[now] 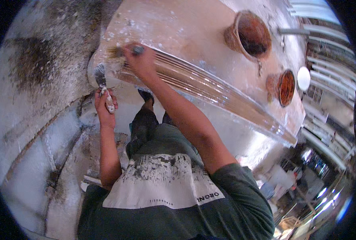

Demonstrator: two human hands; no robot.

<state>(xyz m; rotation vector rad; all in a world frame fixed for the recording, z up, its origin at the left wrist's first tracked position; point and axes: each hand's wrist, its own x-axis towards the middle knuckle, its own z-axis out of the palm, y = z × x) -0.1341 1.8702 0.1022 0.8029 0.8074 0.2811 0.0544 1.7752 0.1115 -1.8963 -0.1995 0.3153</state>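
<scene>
My left hand [102, 110] grips the plaster-smeared handle of a putty knife [100, 75], its blade pointing away from me at the table's left end. In my right hand [140, 60] is a brush [114, 52], its bristles by the left end of a long ribbed mould [210, 94]; motion blurs this hand slightly. The mould is brown with a wet shine and pale edges. It runs slantwise along the near side of the table [178, 24] toward the lower right.
Farther back on the table stands a crusted bucket [254, 34]. A smaller pot [286, 88] with orange-brown insides is nearer the right end, and a white round thing [303, 78] shows beyond it. Long white strips [326, 148] are racked at the right. A stained wall [38, 80] rises at left.
</scene>
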